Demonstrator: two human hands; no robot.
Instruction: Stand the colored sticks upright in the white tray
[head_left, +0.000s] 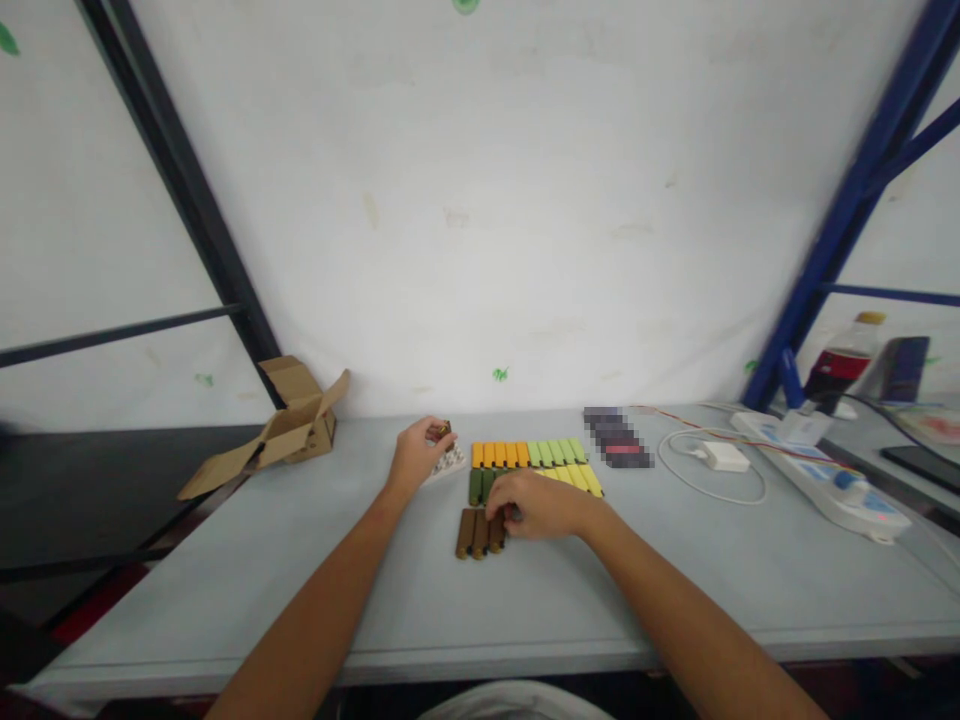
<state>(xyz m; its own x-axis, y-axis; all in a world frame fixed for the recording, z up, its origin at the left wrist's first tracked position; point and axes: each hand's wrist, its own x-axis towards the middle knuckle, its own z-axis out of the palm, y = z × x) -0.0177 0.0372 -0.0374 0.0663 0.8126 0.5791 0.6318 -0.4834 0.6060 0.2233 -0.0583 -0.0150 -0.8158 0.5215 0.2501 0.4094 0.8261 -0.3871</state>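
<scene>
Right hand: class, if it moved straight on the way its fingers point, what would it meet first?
The right hand would probably meet the row of brown pieces first, at the end nearest it; whether it already touches them or hovers just above is unclear in this view.

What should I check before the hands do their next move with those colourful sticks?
1. Left hand holding a brown piece: ok.
2. Right hand gripping a stick in the brown row: cannot tell, though its fingers are there.
3. White holder fully in view: not ok, the left hand covers part.
4. Orange sticks side by side: ok.
5. All dark green sticks visible: cannot tell, the right hand blocks the view.
</scene>
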